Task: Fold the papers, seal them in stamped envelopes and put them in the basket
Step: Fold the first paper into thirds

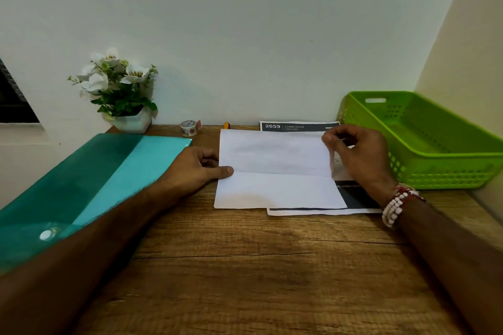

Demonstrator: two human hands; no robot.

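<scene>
A white paper (275,168) lies on the wooden desk with a fold crease across its middle. It rests on a printed sheet (299,126) with a dark header reading 2659. My left hand (196,168) holds the paper's left edge, thumb pressing at the crease. My right hand (356,155) pinches the folded flap's right edge near its upper corner. The green plastic basket (424,160) stands at the right, nothing visible inside it.
A teal plastic folder (89,179) with a snap button lies at the left. A white pot of artificial flowers (119,90), a roll of patterned tape (188,128) and a small orange item (226,125) stand along the back wall. Bare desk (258,266) lies in front.
</scene>
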